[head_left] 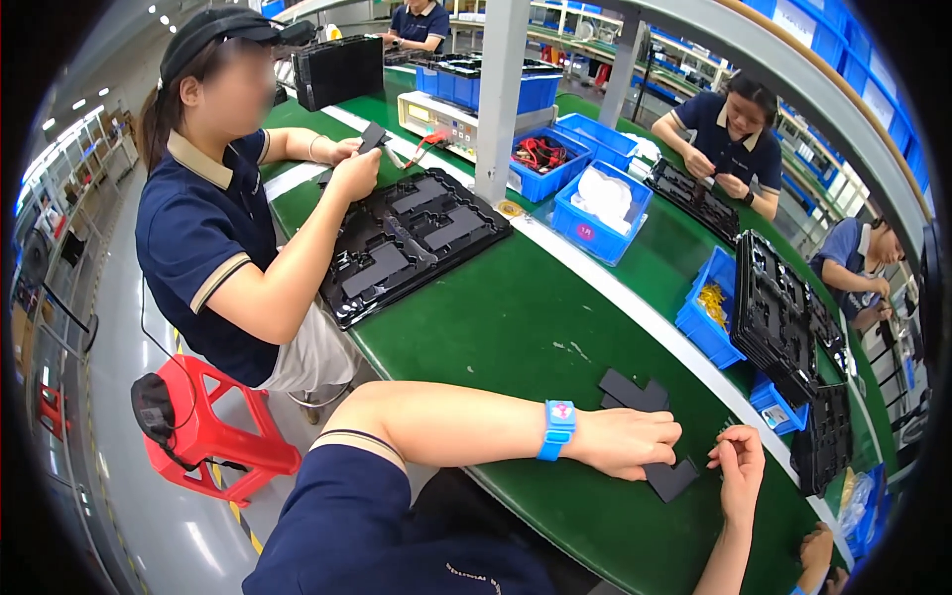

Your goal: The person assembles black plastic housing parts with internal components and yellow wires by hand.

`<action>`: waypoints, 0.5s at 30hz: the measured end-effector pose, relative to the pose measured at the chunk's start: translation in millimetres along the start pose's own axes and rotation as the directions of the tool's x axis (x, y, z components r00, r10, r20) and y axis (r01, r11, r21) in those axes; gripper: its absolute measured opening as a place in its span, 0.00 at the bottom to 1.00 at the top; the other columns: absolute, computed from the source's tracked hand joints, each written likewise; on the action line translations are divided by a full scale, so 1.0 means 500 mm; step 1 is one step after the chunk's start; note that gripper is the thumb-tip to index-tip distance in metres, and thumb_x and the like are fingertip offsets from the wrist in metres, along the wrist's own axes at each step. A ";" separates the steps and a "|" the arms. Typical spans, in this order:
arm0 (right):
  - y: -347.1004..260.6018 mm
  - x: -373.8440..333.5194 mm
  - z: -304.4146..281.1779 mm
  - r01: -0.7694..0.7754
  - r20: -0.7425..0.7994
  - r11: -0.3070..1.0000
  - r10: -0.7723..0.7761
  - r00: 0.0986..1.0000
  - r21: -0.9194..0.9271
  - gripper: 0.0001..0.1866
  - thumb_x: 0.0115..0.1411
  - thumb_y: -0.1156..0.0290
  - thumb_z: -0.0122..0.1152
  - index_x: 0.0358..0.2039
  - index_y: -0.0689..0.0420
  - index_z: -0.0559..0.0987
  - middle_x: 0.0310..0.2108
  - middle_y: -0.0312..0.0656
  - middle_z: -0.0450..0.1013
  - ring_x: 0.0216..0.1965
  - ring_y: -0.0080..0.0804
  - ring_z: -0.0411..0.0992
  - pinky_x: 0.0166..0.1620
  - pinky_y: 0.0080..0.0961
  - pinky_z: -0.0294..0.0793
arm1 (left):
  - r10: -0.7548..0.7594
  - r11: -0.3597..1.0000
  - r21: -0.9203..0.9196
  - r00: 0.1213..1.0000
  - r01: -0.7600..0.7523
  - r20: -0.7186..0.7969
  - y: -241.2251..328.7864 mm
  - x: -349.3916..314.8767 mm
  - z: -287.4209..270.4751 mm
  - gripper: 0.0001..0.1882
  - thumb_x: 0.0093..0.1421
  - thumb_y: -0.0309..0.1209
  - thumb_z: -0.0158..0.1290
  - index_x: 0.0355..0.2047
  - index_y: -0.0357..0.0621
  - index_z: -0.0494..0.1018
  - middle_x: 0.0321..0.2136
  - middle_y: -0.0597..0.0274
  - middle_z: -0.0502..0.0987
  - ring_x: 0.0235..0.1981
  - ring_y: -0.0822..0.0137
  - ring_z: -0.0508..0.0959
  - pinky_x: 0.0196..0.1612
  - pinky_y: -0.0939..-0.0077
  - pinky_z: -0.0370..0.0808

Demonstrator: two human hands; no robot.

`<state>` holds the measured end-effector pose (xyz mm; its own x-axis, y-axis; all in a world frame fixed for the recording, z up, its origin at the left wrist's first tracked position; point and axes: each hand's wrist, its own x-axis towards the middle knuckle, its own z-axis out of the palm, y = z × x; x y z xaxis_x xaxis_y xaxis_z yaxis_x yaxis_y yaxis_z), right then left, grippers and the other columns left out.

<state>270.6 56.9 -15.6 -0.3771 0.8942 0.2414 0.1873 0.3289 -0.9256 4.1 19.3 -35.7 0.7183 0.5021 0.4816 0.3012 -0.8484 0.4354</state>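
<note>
My left hand point(627, 443), with a blue band at its wrist, reaches across the green tabletop. Its fingers are curled down onto a flat black L-shaped piece point(673, 480), and part of that piece is hidden under them. Just beyond the hand lie more flat black pieces point(635, 391), close together. To the right, my right hand point(739, 466) is raised with thumb and fingers drawn together. Something small and dark may be at its fingertips, but I cannot make out what it is.
A co-worker at the left handles a dark piece over a black moulded tray point(421, 238). Blue bins point(600, 213) and a bin of yellow parts point(712, 302) stand beyond a white strip. Stacked black trays point(783, 317) are at the right. A red stool point(213, 426) stands on the floor.
</note>
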 end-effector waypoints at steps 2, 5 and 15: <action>-0.004 0.000 0.001 -0.021 -0.031 1.000 0.022 0.999 0.017 0.04 0.67 0.73 0.55 0.40 0.57 0.72 0.35 0.35 0.68 0.29 0.17 0.69 0.30 0.14 0.70 | 0.062 0.997 0.043 0.997 -0.060 -0.044 -0.005 0.008 0.017 0.24 0.47 0.28 0.64 0.46 0.37 0.73 0.38 0.56 0.67 0.43 0.57 0.69 0.44 0.67 0.75; -0.009 0.007 0.013 -0.031 -0.087 0.998 0.036 0.996 0.064 0.05 0.67 0.72 0.55 0.41 0.57 0.72 0.30 0.33 0.68 0.27 0.16 0.68 0.28 0.13 0.68 | 0.091 0.984 0.159 0.991 -0.075 -0.096 0.002 0.005 0.034 0.24 0.46 0.28 0.65 0.44 0.38 0.73 0.38 0.57 0.67 0.43 0.58 0.70 0.44 0.67 0.74; -0.045 -0.004 0.044 -0.184 -0.053 0.978 0.190 0.980 0.103 0.10 0.60 0.81 0.62 0.43 0.63 0.75 0.28 0.37 0.72 0.22 0.22 0.70 0.26 0.19 0.71 | -0.057 0.981 0.188 0.994 0.039 0.090 0.022 -0.024 -0.064 0.20 0.51 0.34 0.61 0.45 0.46 0.74 0.39 0.57 0.71 0.45 0.57 0.76 0.42 0.64 0.78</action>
<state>247.3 41.0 -1.6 -0.2858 0.9552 0.0762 0.1594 0.1258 -0.9792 -21.1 9.4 -12.4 0.7536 0.5324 0.3854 0.4415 -0.8444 0.3033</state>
